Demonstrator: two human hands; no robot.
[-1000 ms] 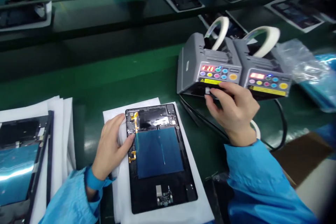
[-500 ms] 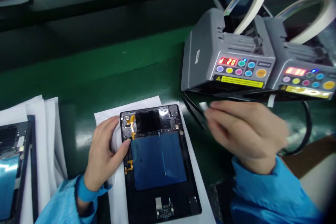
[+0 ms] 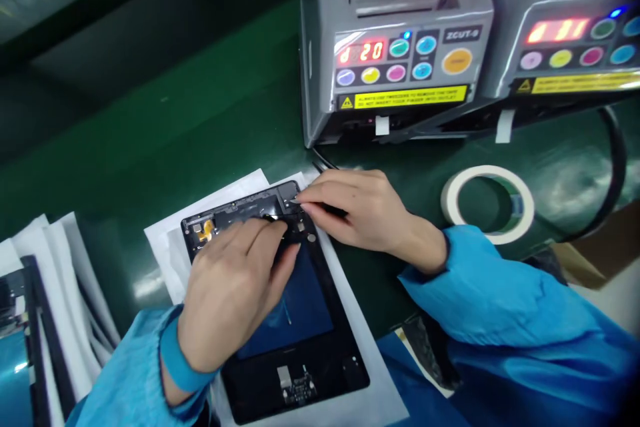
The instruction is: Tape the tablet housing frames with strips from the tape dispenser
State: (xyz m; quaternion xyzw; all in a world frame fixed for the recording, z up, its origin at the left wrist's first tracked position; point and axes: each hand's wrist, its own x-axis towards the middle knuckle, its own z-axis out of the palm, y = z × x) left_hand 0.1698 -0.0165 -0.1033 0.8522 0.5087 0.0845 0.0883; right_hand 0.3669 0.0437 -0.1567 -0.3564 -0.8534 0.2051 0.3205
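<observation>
An opened tablet (image 3: 345,373), its inner parts and blue battery (image 3: 310,307) exposed, lies tilted on white sheets (image 3: 375,380). My left hand (image 3: 235,280) is bent over its upper half, fingers curled and thumb close to the fingertips near the top circuit area. Whatever those fingertips may pinch is too small to make out. At the tablet's top right corner, my right hand (image 3: 355,207) pinches a small piece of white tape (image 3: 295,201) between thumb and forefinger, against or just over the corner. Part of the battery and board is hidden under my left hand.
Two grey tape dispensers (image 3: 400,20) stand at the back right, white tape tabs (image 3: 383,125) sticking out of their fronts. A tape roll (image 3: 453,203) lies by my right forearm. Another opened tablet (image 3: 15,373) and white sheets (image 3: 83,280) are at the left.
My right hand has carried the tape left to the tablet's top right corner. My left hand has moved from the left edge onto the upper part. The view has shifted closer.
</observation>
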